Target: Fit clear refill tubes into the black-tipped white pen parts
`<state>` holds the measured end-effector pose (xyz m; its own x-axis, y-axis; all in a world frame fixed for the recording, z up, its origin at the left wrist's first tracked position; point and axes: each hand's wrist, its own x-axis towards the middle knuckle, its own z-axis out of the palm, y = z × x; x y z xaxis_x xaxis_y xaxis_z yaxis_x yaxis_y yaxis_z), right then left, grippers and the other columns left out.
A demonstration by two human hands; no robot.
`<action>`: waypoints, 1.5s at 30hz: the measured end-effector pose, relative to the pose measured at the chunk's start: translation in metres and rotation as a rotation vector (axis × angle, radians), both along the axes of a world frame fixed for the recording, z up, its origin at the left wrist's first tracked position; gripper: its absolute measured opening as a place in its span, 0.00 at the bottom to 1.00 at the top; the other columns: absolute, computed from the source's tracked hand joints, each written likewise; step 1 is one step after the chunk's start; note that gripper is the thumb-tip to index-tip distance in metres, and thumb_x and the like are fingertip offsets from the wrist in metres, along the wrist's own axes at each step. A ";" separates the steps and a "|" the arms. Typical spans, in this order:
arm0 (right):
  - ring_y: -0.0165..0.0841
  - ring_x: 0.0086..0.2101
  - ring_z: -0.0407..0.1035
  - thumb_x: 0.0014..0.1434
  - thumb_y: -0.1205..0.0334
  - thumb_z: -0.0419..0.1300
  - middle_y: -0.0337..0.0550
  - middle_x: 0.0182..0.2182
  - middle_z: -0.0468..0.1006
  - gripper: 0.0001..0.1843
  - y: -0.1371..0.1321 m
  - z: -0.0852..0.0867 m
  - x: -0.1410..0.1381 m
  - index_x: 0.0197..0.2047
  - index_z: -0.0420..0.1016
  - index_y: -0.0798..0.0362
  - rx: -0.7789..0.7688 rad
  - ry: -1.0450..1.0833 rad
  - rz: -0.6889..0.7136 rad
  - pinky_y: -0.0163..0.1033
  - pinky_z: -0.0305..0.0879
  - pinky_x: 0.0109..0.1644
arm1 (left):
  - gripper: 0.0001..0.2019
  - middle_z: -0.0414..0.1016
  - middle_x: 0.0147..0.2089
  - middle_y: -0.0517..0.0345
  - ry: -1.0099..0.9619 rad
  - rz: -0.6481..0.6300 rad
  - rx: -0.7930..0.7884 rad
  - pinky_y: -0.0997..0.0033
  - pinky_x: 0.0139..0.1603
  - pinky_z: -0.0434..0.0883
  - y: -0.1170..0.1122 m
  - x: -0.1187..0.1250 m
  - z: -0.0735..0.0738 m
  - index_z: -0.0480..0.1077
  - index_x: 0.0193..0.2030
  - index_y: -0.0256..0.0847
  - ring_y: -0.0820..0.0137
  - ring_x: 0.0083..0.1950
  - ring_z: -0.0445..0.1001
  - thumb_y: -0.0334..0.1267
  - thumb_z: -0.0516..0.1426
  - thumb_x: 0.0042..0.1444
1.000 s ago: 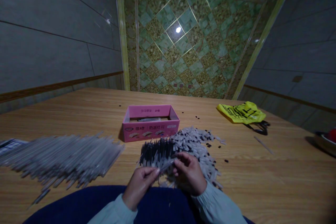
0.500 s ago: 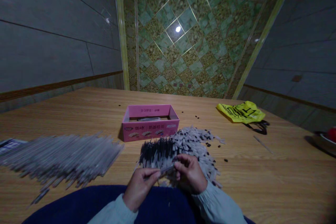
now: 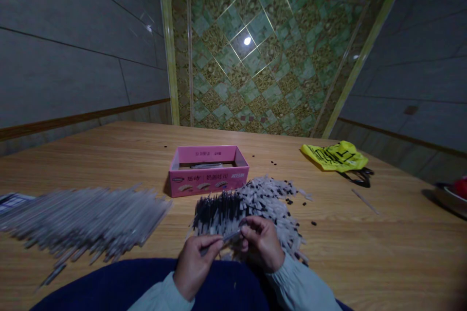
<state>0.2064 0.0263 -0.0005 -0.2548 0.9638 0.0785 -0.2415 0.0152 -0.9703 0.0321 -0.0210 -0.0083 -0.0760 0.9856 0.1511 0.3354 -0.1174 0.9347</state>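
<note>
Between my hands is a thin grey tube (image 3: 230, 237), slanting up to the right. My left hand (image 3: 194, 263) pinches its near end between thumb and forefinger. At the far end, the fingertips of my right hand (image 3: 263, 244) are closed around the tube; whether they also hold a small part is hidden. Just beyond lies a row of dark-tipped thin tubes (image 3: 219, 211). Beside and partly behind my right hand spreads a heap of small whitish pieces (image 3: 268, 194), with black bits among them. A broad pile of long translucent tubes (image 3: 95, 218) lies to the left.
A pink open box (image 3: 209, 185) with a few thin tubes inside stands behind the row. To the right are a yellow bag (image 3: 337, 156), a black looped object (image 3: 359, 177), a single thin tube (image 3: 365, 201) and a bowl (image 3: 450, 200) holding something red. Walls surround the wooden table (image 3: 365, 257).
Both hands keep the same grip on the tube and have barely moved. The view has shifted very slightly.
</note>
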 end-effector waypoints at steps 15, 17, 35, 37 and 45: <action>0.25 0.11 0.61 0.36 0.47 0.71 0.37 0.14 0.73 0.25 -0.002 -0.005 -0.007 0.31 0.72 0.58 -0.040 0.021 -0.077 0.30 0.58 0.15 | 0.11 0.81 0.35 0.51 0.027 0.043 0.046 0.64 0.44 0.72 -0.001 0.003 -0.004 0.79 0.32 0.41 0.60 0.39 0.78 0.43 0.58 0.48; 0.25 0.12 0.62 0.38 0.47 0.70 0.38 0.15 0.73 0.24 -0.002 -0.006 -0.007 0.32 0.73 0.58 -0.018 0.010 -0.075 0.30 0.58 0.16 | 0.10 0.81 0.35 0.51 0.027 0.052 0.044 0.64 0.44 0.72 -0.001 0.003 -0.004 0.79 0.32 0.41 0.60 0.39 0.78 0.42 0.58 0.48; 0.24 0.13 0.61 0.41 0.52 0.70 0.37 0.17 0.73 0.21 0.006 -0.010 -0.001 0.33 0.72 0.58 -0.107 0.148 -0.006 0.30 0.59 0.16 | 0.15 0.81 0.29 0.52 0.086 0.014 0.035 0.69 0.36 0.73 -0.002 0.002 0.012 0.80 0.32 0.40 0.62 0.34 0.77 0.47 0.56 0.51; 0.24 0.13 0.60 0.40 0.51 0.70 0.36 0.16 0.72 0.22 0.006 -0.010 -0.001 0.32 0.71 0.58 -0.122 0.145 -0.010 0.30 0.58 0.15 | 0.16 0.81 0.29 0.52 0.108 0.001 0.037 0.69 0.36 0.72 -0.001 0.002 0.010 0.80 0.33 0.40 0.62 0.34 0.77 0.47 0.55 0.52; 0.24 0.13 0.60 0.45 0.49 0.67 0.34 0.16 0.69 0.19 0.000 -0.009 -0.003 0.31 0.70 0.56 0.004 0.030 -0.021 0.30 0.58 0.17 | 0.15 0.80 0.39 0.52 0.468 0.040 0.174 0.65 0.45 0.70 -0.003 0.000 0.005 0.78 0.38 0.43 0.62 0.42 0.76 0.45 0.52 0.56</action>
